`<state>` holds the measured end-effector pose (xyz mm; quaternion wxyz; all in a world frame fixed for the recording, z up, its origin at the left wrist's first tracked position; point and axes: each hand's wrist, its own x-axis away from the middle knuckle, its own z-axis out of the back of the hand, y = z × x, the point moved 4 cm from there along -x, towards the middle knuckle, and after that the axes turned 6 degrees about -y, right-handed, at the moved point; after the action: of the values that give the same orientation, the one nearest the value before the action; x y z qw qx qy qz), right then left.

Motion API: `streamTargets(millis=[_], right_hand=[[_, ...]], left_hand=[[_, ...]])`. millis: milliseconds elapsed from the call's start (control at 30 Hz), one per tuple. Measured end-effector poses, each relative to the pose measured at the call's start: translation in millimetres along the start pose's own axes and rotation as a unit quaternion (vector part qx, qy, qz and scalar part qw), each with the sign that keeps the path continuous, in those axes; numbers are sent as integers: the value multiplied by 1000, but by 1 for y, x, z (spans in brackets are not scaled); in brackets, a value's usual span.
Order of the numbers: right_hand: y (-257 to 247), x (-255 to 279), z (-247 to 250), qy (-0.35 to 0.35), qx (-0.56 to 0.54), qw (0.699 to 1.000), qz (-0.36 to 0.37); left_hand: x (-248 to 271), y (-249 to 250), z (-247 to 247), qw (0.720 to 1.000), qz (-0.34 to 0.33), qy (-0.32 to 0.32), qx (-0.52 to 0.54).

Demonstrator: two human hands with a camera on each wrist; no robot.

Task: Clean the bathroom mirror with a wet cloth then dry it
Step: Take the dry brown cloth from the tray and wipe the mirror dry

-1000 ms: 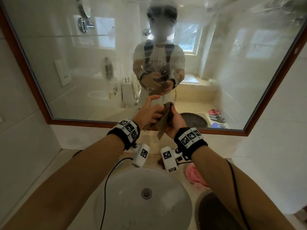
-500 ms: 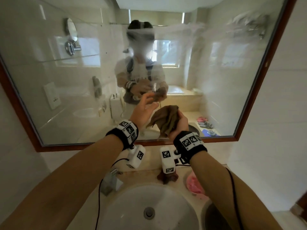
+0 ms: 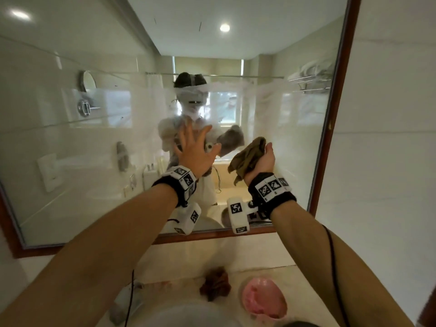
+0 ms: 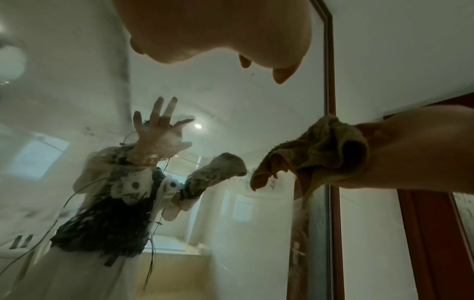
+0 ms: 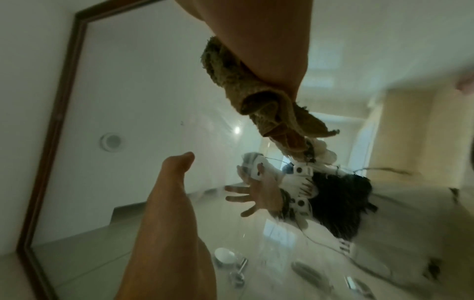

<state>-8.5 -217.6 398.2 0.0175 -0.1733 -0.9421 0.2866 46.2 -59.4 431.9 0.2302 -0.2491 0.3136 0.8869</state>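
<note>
Mirror [image 3: 94, 138] streaked; head view alone shows pink dish [image 3: 264, 300], counter rag [image 3: 215, 283].

Rough terry cloth [image 3: 247, 156]; glossy mirror [image 3: 94, 161]

Crumpled olive-brown cloth [image 3: 249, 156] raised near streaky, wood-framed mirror [image 3: 295, 142]

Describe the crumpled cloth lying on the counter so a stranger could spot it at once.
Start at the wood-framed mirror and drop to the pale counter beneath it. The crumpled reddish-brown cloth lies there, left of the pink dish. Unlike the olive cloth, no hand holds it.
</note>
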Motion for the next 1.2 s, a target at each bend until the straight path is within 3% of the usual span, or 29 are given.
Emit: streamTargets(millis=[200, 333, 400, 467, 567, 667, 800, 1000, 1067, 1200], right_hand=[[-63, -23, -15, -14, 131, 989, 73], [-92, -72, -5, 3, 211, 970, 122], [-117, -58, -12, 33, 346, 914, 210], [-135, -77, -12, 44, 362, 894, 259], [-139, -86, -19, -23, 482, 823, 299], [-143, -107, -25, -67, 551, 771, 312], [-154, -143, -28, -41, 687, 636, 348], [-159, -156, -29, 28, 773, 474, 421], [-159, -162, -25, 39, 790, 444, 421], [-163, -169, -15, 41, 799, 412, 437]], left_hand=[[-23, 51, -5, 999, -8, 27, -25], [-36, 69, -10, 999, -1, 22, -38], [-44, 74, -13, 998, 0, 21, -53], [-53, 79, -16, 998, -3, 25, -65], [-68, 88, -21, 996, -8, 30, -82], [-85, 97, -25, 996, -10, 30, -87], [-104, 104, -25, 994, -15, 46, -99], [-123, 100, -28, 987, -26, 59, -148], [-126, 101, -32, 985, -35, 58, -160], [-132, 105, -42, 980, -39, 61, -186]])
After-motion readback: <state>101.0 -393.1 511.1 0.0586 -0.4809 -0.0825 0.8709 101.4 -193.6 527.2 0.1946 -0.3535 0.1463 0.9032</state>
